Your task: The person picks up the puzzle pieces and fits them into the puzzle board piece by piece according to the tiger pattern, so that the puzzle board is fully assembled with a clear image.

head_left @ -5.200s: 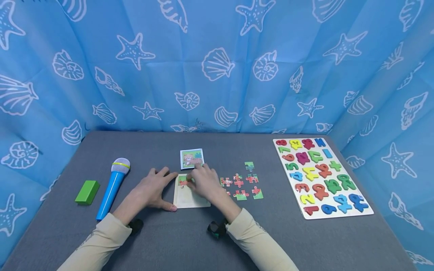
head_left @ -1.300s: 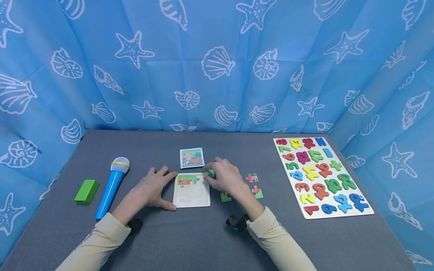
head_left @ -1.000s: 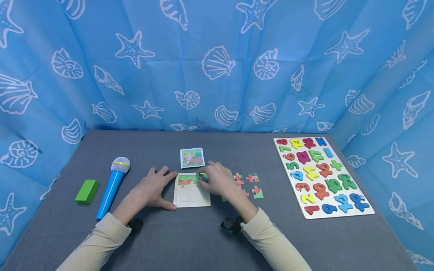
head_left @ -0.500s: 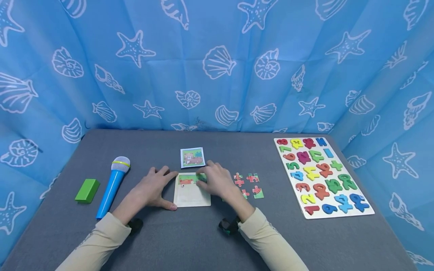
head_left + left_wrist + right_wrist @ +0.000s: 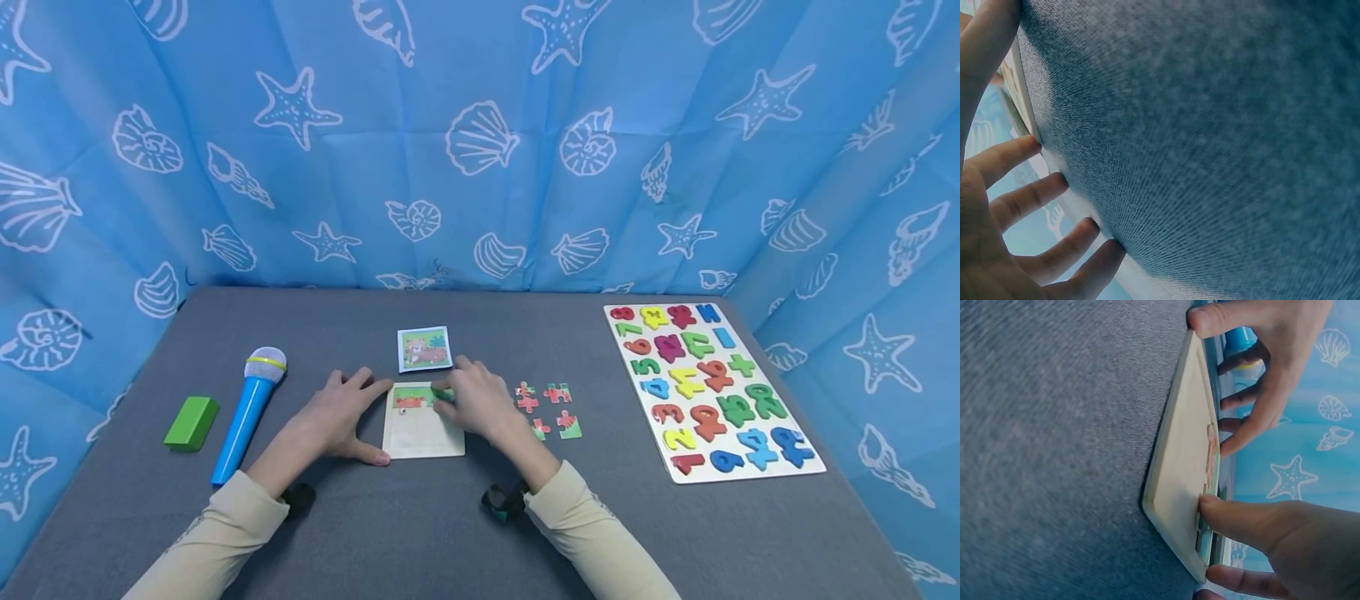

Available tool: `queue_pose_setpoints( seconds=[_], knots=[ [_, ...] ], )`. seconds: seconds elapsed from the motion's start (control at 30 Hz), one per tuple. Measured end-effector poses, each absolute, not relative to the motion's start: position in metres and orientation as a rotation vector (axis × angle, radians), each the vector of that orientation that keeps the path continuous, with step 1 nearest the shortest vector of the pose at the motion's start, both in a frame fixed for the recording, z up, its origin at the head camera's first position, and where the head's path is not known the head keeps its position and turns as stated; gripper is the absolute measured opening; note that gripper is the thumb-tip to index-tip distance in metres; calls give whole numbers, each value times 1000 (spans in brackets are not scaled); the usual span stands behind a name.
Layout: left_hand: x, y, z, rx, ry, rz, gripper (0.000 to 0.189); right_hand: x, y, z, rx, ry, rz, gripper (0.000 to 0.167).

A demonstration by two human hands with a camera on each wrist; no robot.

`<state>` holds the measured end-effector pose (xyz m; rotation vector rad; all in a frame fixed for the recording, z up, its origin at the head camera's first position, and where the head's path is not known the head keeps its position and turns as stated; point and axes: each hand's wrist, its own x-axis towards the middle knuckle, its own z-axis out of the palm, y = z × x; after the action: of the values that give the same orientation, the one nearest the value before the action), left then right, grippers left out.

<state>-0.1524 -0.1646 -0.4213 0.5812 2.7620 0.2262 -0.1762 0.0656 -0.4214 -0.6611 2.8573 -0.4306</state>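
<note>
A shallow wooden puzzle tray [image 5: 423,437] lies on the grey cloth, with joined bear-picture pieces [image 5: 409,397] along its far edge. My right hand [image 5: 480,402] pinches a green puzzle piece [image 5: 444,393] at the tray's far right corner. In the right wrist view the thumb presses on that piece [image 5: 1204,542], partly hidden by the hand. My left hand [image 5: 326,417] has its fingers spread, thumb and index fingertip against the tray's left side. Several loose red-and-green pieces [image 5: 527,402] lie right of the tray, some hidden behind the right hand.
A small bear picture card [image 5: 424,349] lies just beyond the tray. To the left are a blue toy microphone [image 5: 246,425] and a green block [image 5: 192,423]. A white board [image 5: 808,468] of coloured numbers lies at the right. A blue shell-print curtain [image 5: 480,208] hangs behind the table.
My right hand has set one piece into the far row, then brought a green piece from the right to the tray's far right corner. The left hand stays put.
</note>
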Motion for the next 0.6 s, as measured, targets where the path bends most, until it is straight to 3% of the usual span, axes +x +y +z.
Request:
queue_pose_setpoints(
  seconds=[0.6],
  knots=[
    [-153, -165, -421, 566, 2754, 219, 110, -177, 67, -421, -615, 2854, -508, 25]
  ],
)
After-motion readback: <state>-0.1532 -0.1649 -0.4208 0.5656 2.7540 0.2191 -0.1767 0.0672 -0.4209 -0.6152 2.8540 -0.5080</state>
